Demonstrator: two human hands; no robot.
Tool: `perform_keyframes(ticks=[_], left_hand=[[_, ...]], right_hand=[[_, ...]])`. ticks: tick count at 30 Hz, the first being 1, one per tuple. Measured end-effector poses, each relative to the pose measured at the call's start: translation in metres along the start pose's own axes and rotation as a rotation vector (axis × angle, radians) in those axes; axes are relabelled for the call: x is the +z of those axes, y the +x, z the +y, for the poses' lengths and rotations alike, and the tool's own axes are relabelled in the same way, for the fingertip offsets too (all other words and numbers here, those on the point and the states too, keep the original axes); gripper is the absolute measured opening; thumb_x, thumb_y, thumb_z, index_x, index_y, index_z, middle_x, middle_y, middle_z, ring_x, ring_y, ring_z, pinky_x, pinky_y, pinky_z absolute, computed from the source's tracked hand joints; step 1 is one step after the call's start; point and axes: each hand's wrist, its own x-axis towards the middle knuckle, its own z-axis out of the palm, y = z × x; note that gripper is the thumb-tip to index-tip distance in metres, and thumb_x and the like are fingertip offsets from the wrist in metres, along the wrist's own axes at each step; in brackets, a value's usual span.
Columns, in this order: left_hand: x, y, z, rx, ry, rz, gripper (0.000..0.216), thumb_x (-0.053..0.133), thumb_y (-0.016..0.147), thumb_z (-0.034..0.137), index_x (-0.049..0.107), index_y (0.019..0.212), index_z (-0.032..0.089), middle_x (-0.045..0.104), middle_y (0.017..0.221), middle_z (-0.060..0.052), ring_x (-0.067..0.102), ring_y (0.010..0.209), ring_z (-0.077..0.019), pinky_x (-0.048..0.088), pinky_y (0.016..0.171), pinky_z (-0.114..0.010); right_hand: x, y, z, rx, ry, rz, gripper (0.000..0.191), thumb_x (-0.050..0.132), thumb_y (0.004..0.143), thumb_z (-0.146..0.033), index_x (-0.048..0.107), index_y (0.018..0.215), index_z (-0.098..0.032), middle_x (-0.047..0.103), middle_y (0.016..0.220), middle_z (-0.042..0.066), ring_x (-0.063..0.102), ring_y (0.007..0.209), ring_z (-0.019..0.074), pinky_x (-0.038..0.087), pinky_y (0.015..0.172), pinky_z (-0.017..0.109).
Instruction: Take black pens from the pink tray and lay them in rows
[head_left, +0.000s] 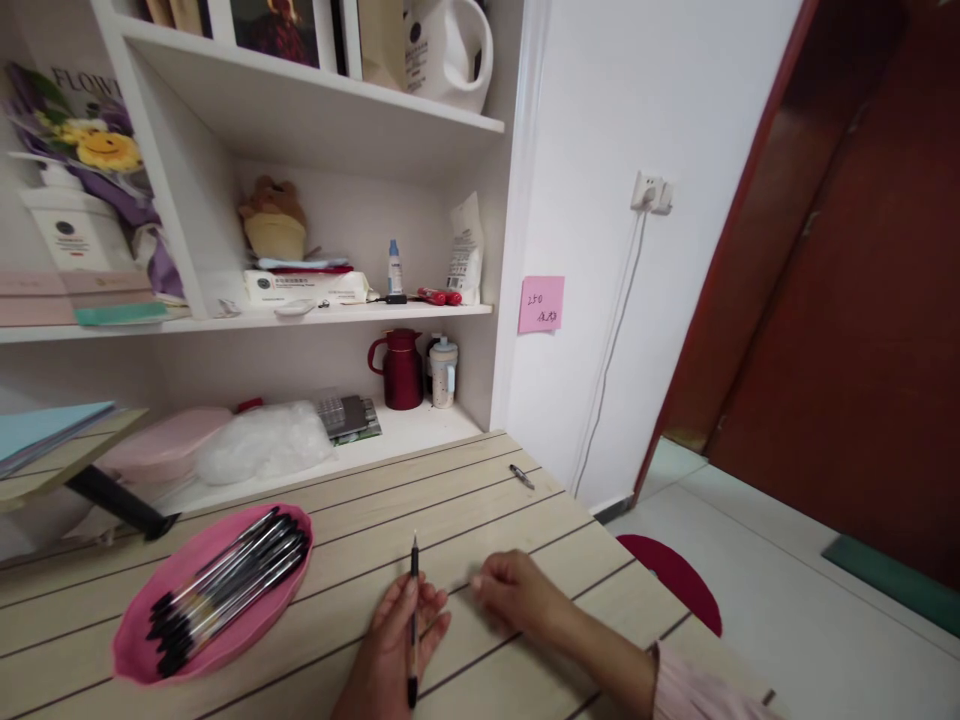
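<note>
My left hand (394, 635) holds an uncapped black pen (413, 625) between thumb and fingers, its bare tip pointing up and away from me. Just to the right, low over the slatted table, is my right hand (517, 592), its fingers curled closed; anything inside them is hidden. A pink oval tray (212, 655) on the left holds several clear-barrelled pens (232, 580) with black ends, lying together lengthwise. Farther off, near the table's right edge, lies a short dark pen-like piece (521, 476), apart from both hands.
Behind the wooden-slat table (337, 590) stands a white shelf (315, 318) with a red jug (403, 370), a light cup (443, 372) and a plastic bag (264, 442). A small raised stand (124, 500) rests at left. A red round seat (679, 580) is beyond the right edge.
</note>
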Motion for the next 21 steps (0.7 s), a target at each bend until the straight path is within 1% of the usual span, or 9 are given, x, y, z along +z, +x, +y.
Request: perform_keyframes(ticks=[2,4,7,10,13,15,16,18,21], left_hand=[[0.002,-0.003,0.0,0.004,-0.067,0.024,0.023,0.067,0.07,0.016,0.054,0.09,0.019,0.066,0.083,-0.004,0.066,0.083,-0.0194,0.05,0.079,-0.034],[0.004,-0.006,-0.002,-0.011,-0.127,0.015,0.019,0.064,0.073,0.014,0.054,0.088,0.019,0.066,0.084,-0.004,0.066,0.086,-0.0191,0.05,0.081,-0.033],[0.006,-0.008,-0.003,-0.045,-0.205,-0.03,0.013,0.061,0.075,0.012,0.056,0.085,0.019,0.065,0.083,-0.004,0.066,0.088,-0.0184,0.049,0.083,-0.032],[0.005,-0.01,-0.003,-0.043,-0.254,-0.066,0.01,0.061,0.076,0.014,0.058,0.084,0.019,0.066,0.086,-0.005,0.064,0.093,-0.0198,0.048,0.087,-0.034],[0.003,-0.01,-0.002,-0.032,-0.242,-0.114,0.011,0.062,0.075,0.018,0.061,0.085,0.019,0.066,0.095,-0.008,0.061,0.102,-0.0229,0.044,0.091,-0.037],[0.0,-0.008,-0.002,-0.025,-0.219,-0.188,0.021,0.061,0.076,0.023,0.061,0.097,0.021,0.065,0.107,-0.01,0.056,0.11,-0.0244,0.04,0.095,-0.04],[-0.002,-0.006,-0.003,-0.022,-0.205,-0.227,0.028,0.06,0.077,0.026,0.059,0.105,0.023,0.062,0.114,-0.011,0.053,0.114,-0.0247,0.037,0.097,-0.041],[-0.007,-0.001,-0.004,-0.018,-0.166,-0.289,0.038,0.056,0.08,0.031,0.054,0.117,0.026,0.056,0.125,-0.011,0.047,0.12,-0.0252,0.032,0.101,-0.044],[-0.014,0.008,-0.006,-0.017,-0.096,-0.313,0.039,0.052,0.082,0.034,0.053,0.12,0.027,0.052,0.131,-0.01,0.043,0.124,-0.0261,0.027,0.103,-0.045]], right_hand=[[0.029,-0.015,-0.01,0.012,0.243,-0.183,0.027,0.059,0.068,-0.043,0.05,0.061,-0.018,0.047,0.05,-0.005,0.041,0.042,0.0077,0.032,0.044,0.021],[0.051,-0.023,-0.017,-0.053,0.33,-0.218,0.023,0.065,0.062,-0.035,0.048,0.061,-0.019,0.047,0.051,-0.006,0.041,0.045,0.0074,0.032,0.045,0.02],[0.069,-0.029,-0.021,-0.217,0.261,-0.044,0.018,0.059,0.06,-0.016,0.041,0.057,-0.019,0.048,0.056,-0.005,0.043,0.054,0.0083,0.032,0.052,0.02],[0.071,-0.033,-0.023,-0.268,0.082,0.087,0.018,0.054,0.057,-0.008,0.042,0.062,-0.02,0.051,0.062,-0.005,0.043,0.059,0.0093,0.032,0.055,0.02],[0.063,-0.034,-0.021,-0.283,-0.065,0.093,0.014,0.051,0.061,-0.009,0.043,0.063,-0.02,0.053,0.063,-0.004,0.045,0.058,0.0097,0.032,0.055,0.02],[0.051,-0.029,-0.017,-0.285,-0.143,0.133,0.01,0.049,0.065,-0.011,0.045,0.065,-0.02,0.055,0.063,-0.003,0.046,0.058,0.0102,0.032,0.055,0.021],[0.042,-0.024,-0.013,-0.275,-0.18,0.173,0.008,0.049,0.068,-0.012,0.048,0.07,-0.02,0.056,0.064,-0.002,0.047,0.059,0.0106,0.032,0.055,0.021],[0.018,-0.01,-0.005,-0.217,-0.259,0.251,0.016,0.049,0.069,-0.013,0.051,0.083,-0.019,0.057,0.062,-0.003,0.048,0.056,0.011,0.032,0.054,0.021],[-0.026,0.014,0.011,-0.191,-0.476,0.379,0.017,0.047,0.074,-0.016,0.054,0.089,-0.018,0.061,0.066,0.001,0.054,0.061,0.014,0.034,0.058,0.023]])
